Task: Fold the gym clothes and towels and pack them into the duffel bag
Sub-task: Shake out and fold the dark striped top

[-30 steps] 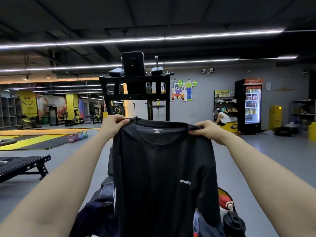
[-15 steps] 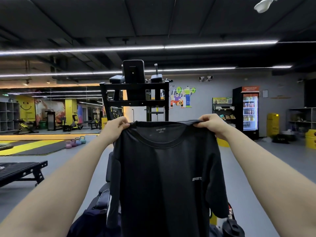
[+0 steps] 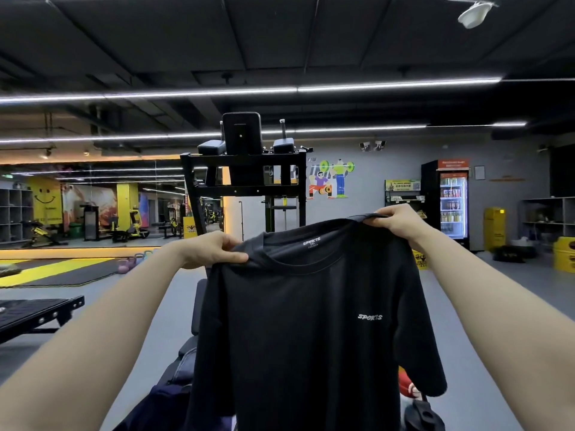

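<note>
So a black t-shirt (image 3: 305, 321) is held up in the air, front and centre, hanging full length with the chest side facing the camera. "SPORTS" is printed small in white on the chest, and the same word shows on the neck label inside the collar. The shirt is tilted: its right shoulder sits higher than its left one.

The left shoulder seam is pinched by the left hand (image 3: 211, 248), thumb on the front of the fabric and fingers curled behind. The other shoulder is gripped by the right hand (image 3: 396, 222), fingers curled over the top edge of the cloth. Both forearms are stretched out forward from the bottom corners of the view.

Below the hem, mostly hidden by the shirt, some dark blue fabric (image 3: 155, 405) can be seen at the lower left, and something red (image 3: 406, 385) with a black round-topped object (image 3: 423, 415) at the lower right; what exactly those are can't be told.

Behind the shirt a black exercise station (image 3: 245, 169) with pads is stood. Further back, a lit drinks fridge (image 3: 452, 203) is set against the grey wall, kettlebells (image 3: 132, 261) are lined up on the floor at left, and a black bench (image 3: 37, 312) is seen at the left edge.
</note>
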A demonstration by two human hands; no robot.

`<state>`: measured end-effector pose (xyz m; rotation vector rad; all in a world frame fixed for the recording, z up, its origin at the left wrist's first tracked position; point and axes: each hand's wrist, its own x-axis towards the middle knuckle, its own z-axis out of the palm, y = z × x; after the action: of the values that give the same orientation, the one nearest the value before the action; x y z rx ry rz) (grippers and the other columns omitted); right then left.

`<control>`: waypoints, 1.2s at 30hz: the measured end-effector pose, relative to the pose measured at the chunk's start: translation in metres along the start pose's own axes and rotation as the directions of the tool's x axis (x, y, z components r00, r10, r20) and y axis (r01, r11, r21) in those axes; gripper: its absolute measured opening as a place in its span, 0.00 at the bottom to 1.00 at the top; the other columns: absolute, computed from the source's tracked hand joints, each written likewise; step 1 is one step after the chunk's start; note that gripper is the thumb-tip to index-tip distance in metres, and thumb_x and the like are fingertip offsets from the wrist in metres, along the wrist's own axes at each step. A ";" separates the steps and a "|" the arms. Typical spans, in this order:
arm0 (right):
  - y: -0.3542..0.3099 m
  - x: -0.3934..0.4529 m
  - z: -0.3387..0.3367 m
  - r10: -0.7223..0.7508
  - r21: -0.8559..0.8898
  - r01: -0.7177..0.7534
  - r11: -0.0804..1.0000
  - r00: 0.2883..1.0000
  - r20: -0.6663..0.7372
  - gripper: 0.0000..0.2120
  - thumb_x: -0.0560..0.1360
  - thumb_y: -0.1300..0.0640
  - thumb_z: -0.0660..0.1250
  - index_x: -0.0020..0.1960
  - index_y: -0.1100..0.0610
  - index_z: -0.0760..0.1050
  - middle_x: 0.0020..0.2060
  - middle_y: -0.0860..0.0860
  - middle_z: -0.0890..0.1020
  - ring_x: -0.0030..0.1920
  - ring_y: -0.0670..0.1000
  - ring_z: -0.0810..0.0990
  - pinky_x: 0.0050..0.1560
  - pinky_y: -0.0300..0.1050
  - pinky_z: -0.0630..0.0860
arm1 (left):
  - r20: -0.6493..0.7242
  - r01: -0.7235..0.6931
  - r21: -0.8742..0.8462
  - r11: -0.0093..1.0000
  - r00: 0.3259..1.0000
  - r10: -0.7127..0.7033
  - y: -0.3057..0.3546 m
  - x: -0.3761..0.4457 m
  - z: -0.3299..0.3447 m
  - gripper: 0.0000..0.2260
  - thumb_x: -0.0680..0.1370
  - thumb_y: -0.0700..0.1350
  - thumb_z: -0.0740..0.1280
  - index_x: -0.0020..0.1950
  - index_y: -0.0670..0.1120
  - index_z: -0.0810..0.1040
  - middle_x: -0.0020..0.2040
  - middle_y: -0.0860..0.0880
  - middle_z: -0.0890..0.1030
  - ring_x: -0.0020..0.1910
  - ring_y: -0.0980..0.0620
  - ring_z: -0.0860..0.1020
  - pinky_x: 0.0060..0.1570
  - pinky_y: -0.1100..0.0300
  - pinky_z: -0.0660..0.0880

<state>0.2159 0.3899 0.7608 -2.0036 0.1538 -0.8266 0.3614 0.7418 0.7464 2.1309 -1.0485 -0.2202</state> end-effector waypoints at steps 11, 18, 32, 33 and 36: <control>-0.005 -0.001 0.000 -0.058 -0.468 0.057 0.882 0.998 0.012 0.10 0.75 0.53 0.71 0.49 0.61 0.83 0.43 0.57 0.81 0.46 0.53 0.74 0.44 0.43 0.67 | -0.440 0.125 0.340 0.932 0.897 0.040 0.007 0.017 -0.008 0.07 0.79 0.45 0.65 0.50 0.43 0.80 0.43 0.46 0.78 0.44 0.49 0.75 0.42 0.59 0.74; -0.005 -0.004 -0.004 -0.029 -0.444 0.045 0.895 0.999 0.043 0.07 0.75 0.55 0.70 0.47 0.58 0.81 0.36 0.51 0.78 0.43 0.51 0.74 0.40 0.42 0.68 | -0.529 0.120 0.223 0.967 0.849 0.017 0.009 0.022 -0.016 0.07 0.80 0.44 0.63 0.54 0.44 0.79 0.47 0.46 0.78 0.51 0.45 0.76 0.52 0.52 0.76; -0.011 0.003 0.019 0.126 -0.520 -0.215 0.827 0.971 -0.201 0.03 0.75 0.62 0.62 0.43 0.61 0.73 0.39 0.58 0.74 0.37 0.54 0.72 0.30 0.40 0.63 | -0.480 0.219 -0.080 0.972 0.846 -0.230 0.031 0.024 -0.004 0.09 0.81 0.38 0.58 0.54 0.35 0.75 0.40 0.38 0.79 0.31 0.44 0.80 0.23 0.58 0.78; -0.013 0.004 0.022 0.136 -0.475 -0.222 0.852 0.968 -0.209 0.02 0.75 0.64 0.61 0.44 0.62 0.71 0.40 0.59 0.74 0.37 0.54 0.71 0.29 0.40 0.62 | -0.464 0.205 -0.168 0.964 0.846 -0.261 0.033 0.025 -0.002 0.09 0.81 0.36 0.57 0.54 0.34 0.74 0.38 0.38 0.78 0.28 0.46 0.80 0.23 0.58 0.78; -0.018 0.009 0.030 0.239 -0.160 -0.271 0.949 0.952 -0.194 0.04 0.75 0.69 0.58 0.45 0.62 0.68 0.48 0.62 0.75 0.39 0.59 0.76 0.24 0.41 0.70 | -0.381 0.148 -0.395 0.907 0.872 -0.308 0.040 0.027 0.004 0.08 0.82 0.36 0.56 0.56 0.35 0.73 0.39 0.40 0.79 0.34 0.47 0.81 0.33 0.56 0.81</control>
<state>0.2370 0.4177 0.7698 -2.0260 0.5980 -0.8403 0.3530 0.7039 0.7751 1.8485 -0.4464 -0.0328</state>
